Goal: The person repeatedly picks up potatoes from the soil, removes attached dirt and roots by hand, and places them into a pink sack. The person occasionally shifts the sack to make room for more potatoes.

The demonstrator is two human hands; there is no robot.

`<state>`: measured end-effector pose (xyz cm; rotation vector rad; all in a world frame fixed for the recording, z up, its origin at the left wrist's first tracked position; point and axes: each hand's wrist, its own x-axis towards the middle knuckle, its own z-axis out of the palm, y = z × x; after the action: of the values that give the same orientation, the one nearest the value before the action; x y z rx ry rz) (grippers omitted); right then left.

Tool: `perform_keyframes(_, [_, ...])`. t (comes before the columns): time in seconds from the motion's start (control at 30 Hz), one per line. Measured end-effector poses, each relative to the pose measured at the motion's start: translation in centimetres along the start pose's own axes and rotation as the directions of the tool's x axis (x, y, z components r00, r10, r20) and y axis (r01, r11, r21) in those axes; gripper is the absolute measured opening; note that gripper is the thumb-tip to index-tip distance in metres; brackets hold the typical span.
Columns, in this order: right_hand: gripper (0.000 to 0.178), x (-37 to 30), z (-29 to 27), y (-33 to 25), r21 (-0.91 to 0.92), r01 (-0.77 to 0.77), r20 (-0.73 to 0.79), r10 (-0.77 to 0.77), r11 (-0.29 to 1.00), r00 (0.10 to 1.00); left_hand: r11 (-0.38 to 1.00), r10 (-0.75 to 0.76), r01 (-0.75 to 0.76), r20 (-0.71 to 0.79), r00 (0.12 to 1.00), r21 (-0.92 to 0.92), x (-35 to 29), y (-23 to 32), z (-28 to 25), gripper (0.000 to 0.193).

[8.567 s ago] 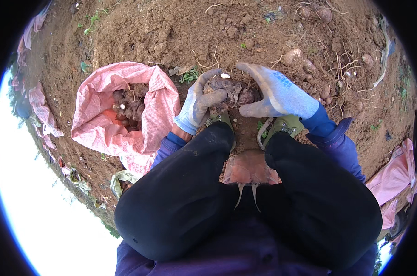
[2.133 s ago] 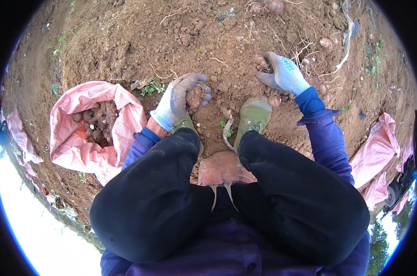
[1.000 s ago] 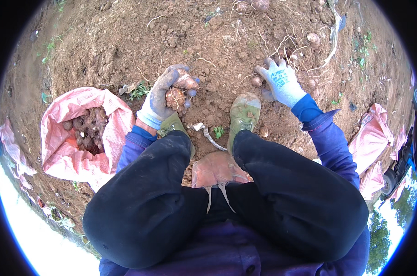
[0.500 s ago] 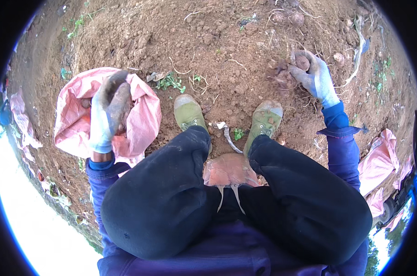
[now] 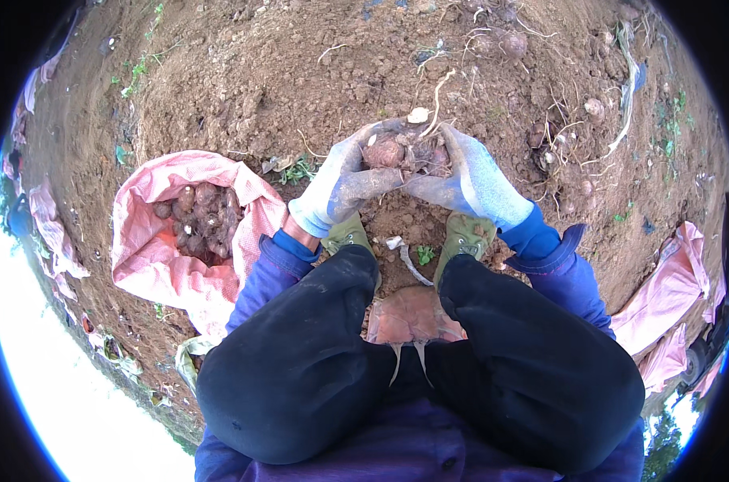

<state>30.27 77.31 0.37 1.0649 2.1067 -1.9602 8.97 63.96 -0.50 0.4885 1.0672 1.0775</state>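
Between my two gloved hands, just beyond my shoes, is a clump of taro corms point(image 5: 387, 153), brown and soil-covered with stringy roots. My left hand point(image 5: 340, 181) is curled round its left side, and my right hand point(image 5: 481, 183) grips it from the right. The fingertips almost meet in front of the clump and cover part of it. To the left, a pink woven sack point(image 5: 143, 261) stands with its mouth wide, and several loose taro corms point(image 5: 206, 221) lie inside it. Neither hand touches the sack.
More root-covered clumps point(image 5: 551, 143) lie on the soil at the right, with others point(image 5: 505, 42) farther off. My green shoes point(image 5: 469, 241) flank a pinkish flat piece point(image 5: 408, 313) on the ground. Another pink sack point(image 5: 661, 277) lies crumpled at the far right.
My left hand has left the sack's mouth and swung right to the middle. My right hand has come left from the clumps on the soil; both now hold one clump.
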Motion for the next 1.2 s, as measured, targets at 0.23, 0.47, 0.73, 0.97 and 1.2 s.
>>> perform_keyframes(0.23, [0.078,-0.6,1.8,1.9,-0.284,0.364,-0.200,-0.427,0.887,0.882,0.619,0.224,-0.131,-0.014,0.974,0.774,0.4,0.3,0.6,0.081])
perform_keyframes(0.47, [0.080,-0.2,0.2,1.7,-0.207,0.357,-0.172,-0.393,0.911,0.903,0.753,0.134,-0.054,-0.072,0.988,0.656,0.4,0.1,0.1,0.077])
perform_keyframes(0.73, [0.017,1.0,2.3,3.0,-0.276,0.355,-0.298,-0.431,0.893,0.852,0.520,0.203,-0.034,-0.085,0.975,0.853,0.7,-1.5,1.1,0.064])
perform_keyframes(0.97, [0.031,-0.9,-2.5,4.4,-0.685,-0.088,-0.104,0.023,0.723,0.994,0.896,0.121,0.111,-0.478,0.870,0.430,-1.0,-1.2,-4.3,0.065])
perform_keyframes(1.2, [0.057,2.7,0.0,3.2,-0.012,0.329,0.010,-0.329,0.944,0.944,0.999,-0.041,0.044,-0.131,0.991,0.026,-2.0,-2.7,-4.0,0.085])
